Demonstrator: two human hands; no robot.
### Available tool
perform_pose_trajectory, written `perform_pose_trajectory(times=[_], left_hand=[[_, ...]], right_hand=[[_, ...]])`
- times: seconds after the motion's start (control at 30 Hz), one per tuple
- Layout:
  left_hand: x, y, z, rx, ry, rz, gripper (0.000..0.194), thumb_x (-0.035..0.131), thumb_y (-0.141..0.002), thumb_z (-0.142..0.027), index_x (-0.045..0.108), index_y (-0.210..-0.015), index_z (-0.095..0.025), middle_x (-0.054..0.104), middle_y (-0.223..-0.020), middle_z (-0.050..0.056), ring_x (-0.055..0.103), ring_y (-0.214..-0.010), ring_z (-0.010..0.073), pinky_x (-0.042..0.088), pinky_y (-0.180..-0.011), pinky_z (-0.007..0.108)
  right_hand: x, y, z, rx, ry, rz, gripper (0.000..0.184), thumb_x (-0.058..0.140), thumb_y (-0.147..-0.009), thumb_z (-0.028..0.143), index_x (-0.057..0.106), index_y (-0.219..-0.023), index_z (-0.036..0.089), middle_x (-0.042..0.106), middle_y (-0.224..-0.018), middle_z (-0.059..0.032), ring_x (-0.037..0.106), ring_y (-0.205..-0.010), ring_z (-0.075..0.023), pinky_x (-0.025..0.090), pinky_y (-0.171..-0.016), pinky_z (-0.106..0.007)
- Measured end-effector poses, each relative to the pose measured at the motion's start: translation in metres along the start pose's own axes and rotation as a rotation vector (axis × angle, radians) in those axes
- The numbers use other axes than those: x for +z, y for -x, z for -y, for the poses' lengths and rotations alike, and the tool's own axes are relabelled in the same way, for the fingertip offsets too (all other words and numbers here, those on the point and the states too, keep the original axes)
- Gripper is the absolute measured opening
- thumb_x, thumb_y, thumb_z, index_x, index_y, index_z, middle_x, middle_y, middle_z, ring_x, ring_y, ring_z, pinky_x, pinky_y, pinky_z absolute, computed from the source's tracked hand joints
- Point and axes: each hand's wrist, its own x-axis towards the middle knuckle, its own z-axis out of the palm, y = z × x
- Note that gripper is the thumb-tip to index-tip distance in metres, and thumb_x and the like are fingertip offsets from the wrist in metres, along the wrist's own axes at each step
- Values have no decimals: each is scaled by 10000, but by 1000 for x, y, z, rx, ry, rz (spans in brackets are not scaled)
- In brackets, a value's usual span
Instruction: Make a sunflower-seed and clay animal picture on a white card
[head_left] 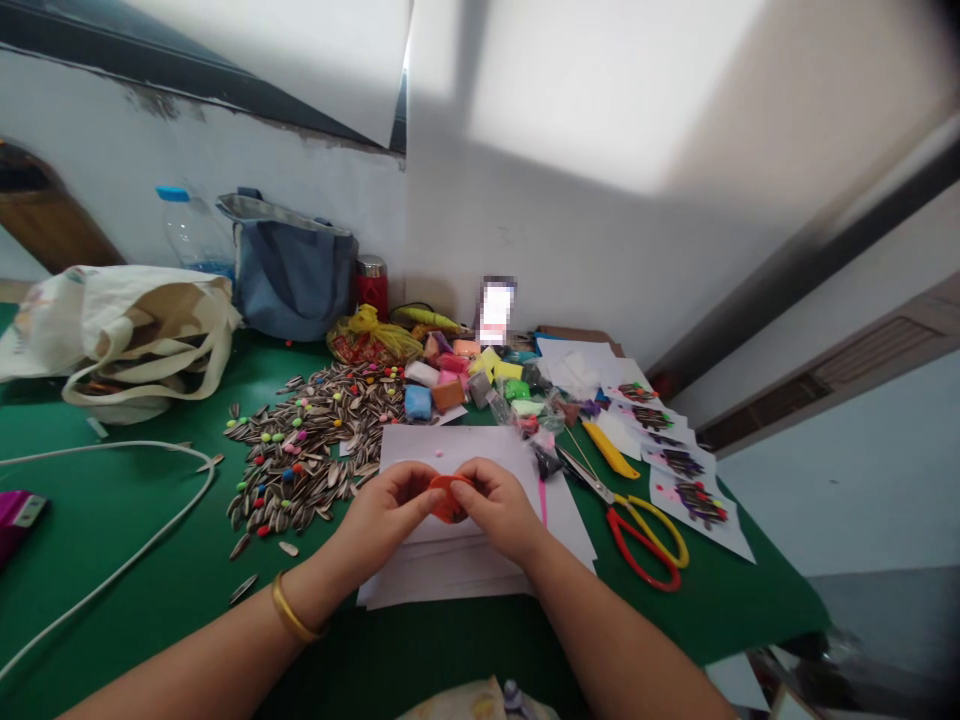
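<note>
A flattened piece of orange modelling clay (450, 503) is pinched between my two hands, above a stack of white paper (480, 580). My left hand (391, 508) grips its left edge with thumb and fingers, and a gold bangle circles that wrist. On the other edge, my right hand (501, 510) presses with the thumb in front and the fingers curled behind. A tiny pink ball (439, 454) lies on the paper beyond the clay. Left of the paper spreads a heap of striped sunflower seeds (315, 430) mixed with small coloured balls.
Soft clay blocks, including a blue one (418, 403), lie behind the paper. To the right are scissors (622, 515), a yellow utility knife (611, 450) and sheets with seed designs (701, 500). A white cable (142, 545), tote bag (150, 300) and blue bag (292, 275) stand left.
</note>
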Motion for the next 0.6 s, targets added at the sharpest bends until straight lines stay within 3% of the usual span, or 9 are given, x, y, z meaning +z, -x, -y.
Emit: perform_pose_trajectory(times=[0.13,0.33,0.6], left_hand=[[1,0,0,-6,10,15,245,695,-818,-401,658,-883,-167,746,-834,53,708,-786,205,552,-765,320],[-1,0,-2,10,5,-11,223,684,-820,-393,673,-858,-173,738,-769,31,701,-731,193,551,-724,302],[-4,1,3,25,-52,-16,224,650,-854,-394,668,-832,-172,726,-769,37,692,-736,194,552,-725,309]], right_hand=[[1,-1,0,26,-60,-12,259,665,-828,435,584,-827,189,644,-721,-6,629,-635,-157,539,-619,-299],[3,0,8,9,161,36,180,667,-825,356,620,-822,182,683,-779,-19,644,-742,-169,514,-688,-288],[2,1,7,45,86,72,241,669,-842,413,586,-821,188,692,-783,-26,662,-746,-182,510,-682,-296]])
